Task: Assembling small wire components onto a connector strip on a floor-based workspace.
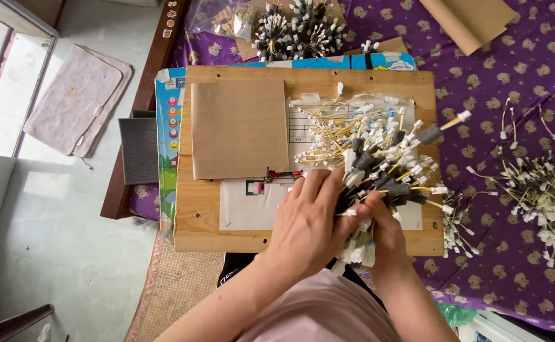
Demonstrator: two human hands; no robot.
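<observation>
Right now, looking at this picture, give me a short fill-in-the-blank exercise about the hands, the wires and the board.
1. Both hands, left hand and right hand, grip one bundle of ____ with white connectors.
2. The board under the hands is made of ____.
3. The cloth on the right is ____ in colour.
4. The brown cardboard sheet lies on the board's ____ side.

Missing words: wires; wood; purple; left
</observation>
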